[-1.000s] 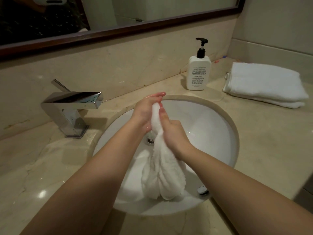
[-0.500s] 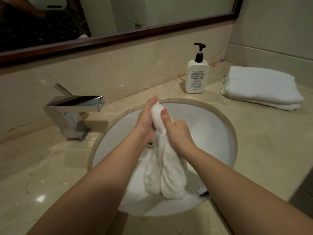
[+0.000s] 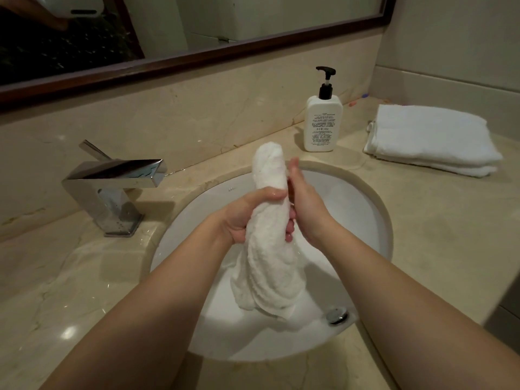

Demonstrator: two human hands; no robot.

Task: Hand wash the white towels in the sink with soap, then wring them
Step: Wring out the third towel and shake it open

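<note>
A wet white towel is bunched into a thick roll standing upright over the round white sink. My left hand grips its middle, thumb across the front and fingertips curled round its right side. My right hand lies flat against the right side of the roll, fingers straight and pointing up. The roll's top end pokes up above both hands and its loose lower end hangs into the basin. A white soap pump bottle stands behind the sink. Folded white towels lie on the counter at the right.
A square chrome faucet stands left of the sink on the beige marble counter. A chrome overflow fitting sits low in the basin's near wall. A dark-framed mirror runs along the back wall.
My left hand slid down the roll and closed round its middle, so more of the towel's top end stands above the hands. My right hand opened flat against it.
</note>
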